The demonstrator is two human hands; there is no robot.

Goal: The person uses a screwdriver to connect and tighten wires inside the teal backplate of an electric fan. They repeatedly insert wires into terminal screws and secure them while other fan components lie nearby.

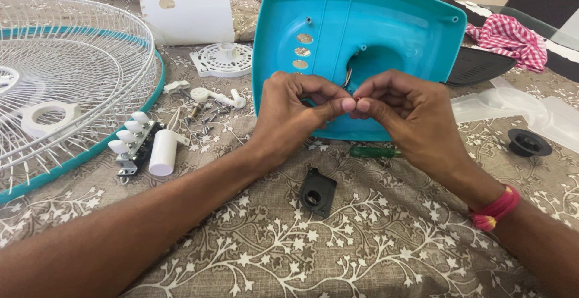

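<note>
1. Over a table (374, 244) covered in a brown cloth with a white floral pattern, a person's two bare hands meet in front of a turquoise plastic fan base (362, 33) that stands tilted up on its edge.
2. The left hand (295, 114) and the right hand (404, 114) have thumbs and forefingers pinched together, fingertips touching, closed on thin wires (348, 80) that come out of the round opening in the base; what exactly is pinched is too small to tell.
3. A red thread band (496, 209) circles the right wrist.
4. Below the hands lie a green-handled screwdriver (374, 151) and a small black square part (317, 192).
5. To the left sit a white wire fan guard (72, 75) with a turquoise rim, a push-button switch block (134, 144), a white cylinder (163, 152) and loose screws (205, 120).
6. Farther back stand a white motor cover (187, 12) and a white round vented plate (222, 60).
7. At the right are a black round cap (529, 143), clear plastic wrap (518, 108) and a red checked cloth (509, 39).
</note>
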